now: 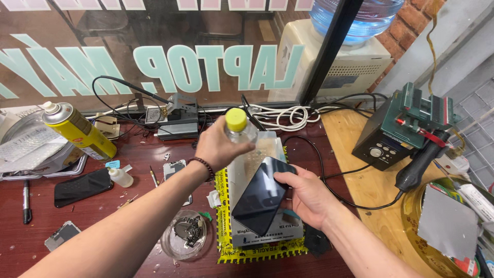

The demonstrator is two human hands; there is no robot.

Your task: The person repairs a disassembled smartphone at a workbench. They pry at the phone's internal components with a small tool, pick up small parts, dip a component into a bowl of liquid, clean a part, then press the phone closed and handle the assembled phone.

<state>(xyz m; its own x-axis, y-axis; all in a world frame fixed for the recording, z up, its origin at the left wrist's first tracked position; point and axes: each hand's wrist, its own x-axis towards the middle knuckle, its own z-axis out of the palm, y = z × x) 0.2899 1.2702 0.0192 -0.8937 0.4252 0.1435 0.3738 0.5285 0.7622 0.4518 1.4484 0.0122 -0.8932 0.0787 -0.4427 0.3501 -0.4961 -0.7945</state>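
Nearest, our right hand (307,198) grips a black glossy smartphone (261,194) by its edge, tilted over the white heating pad edged with yellow tape (267,234). Beside it stands a clear round dish of small metal parts (185,234). Further on, our left hand (220,148), beaded bracelet at the wrist, closes round a clear plastic bottle with yellow cap (238,126). Beyond: a yellow spray can (78,130), a soldering iron stand (178,117), a coiled white cable (290,117).
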